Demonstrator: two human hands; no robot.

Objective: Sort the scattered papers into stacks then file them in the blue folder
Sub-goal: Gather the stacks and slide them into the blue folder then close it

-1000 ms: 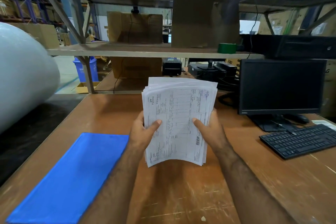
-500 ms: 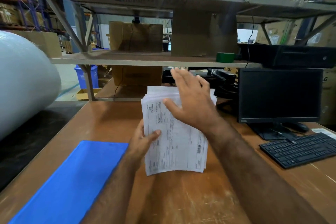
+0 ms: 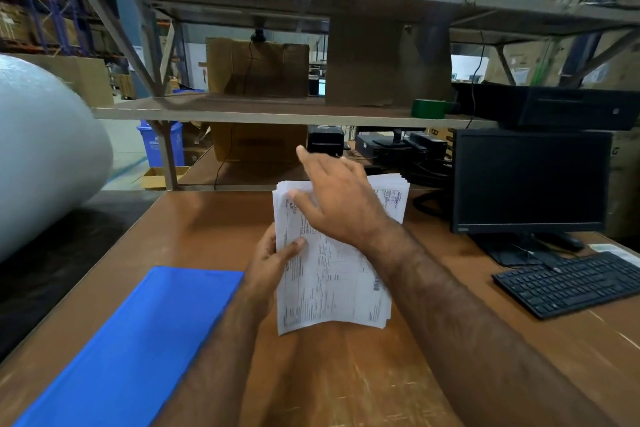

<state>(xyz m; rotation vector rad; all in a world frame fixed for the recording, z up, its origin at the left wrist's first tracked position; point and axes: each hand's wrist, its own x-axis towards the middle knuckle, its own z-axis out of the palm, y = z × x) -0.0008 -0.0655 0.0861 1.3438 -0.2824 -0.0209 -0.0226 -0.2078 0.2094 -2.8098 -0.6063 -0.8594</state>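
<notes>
Gripping the thick stack of white printed papers [image 3: 332,281] by its left edge, the left hand [image 3: 268,265] holds it upright above the scratched brown wooden table [image 3: 346,385]. Right hand [image 3: 337,199], fingers straight, lies across the sheets' top, farther left than half a second ago. Smooth flat blue folder [image 3: 138,340] lies left.

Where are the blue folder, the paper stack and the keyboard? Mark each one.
blue folder [image 3: 138,340]: head view, middle of its closed cover.
paper stack [image 3: 332,288]: head view, printed top sheet, lower half.
keyboard [image 3: 571,282]: head view, middle of the key field.
</notes>
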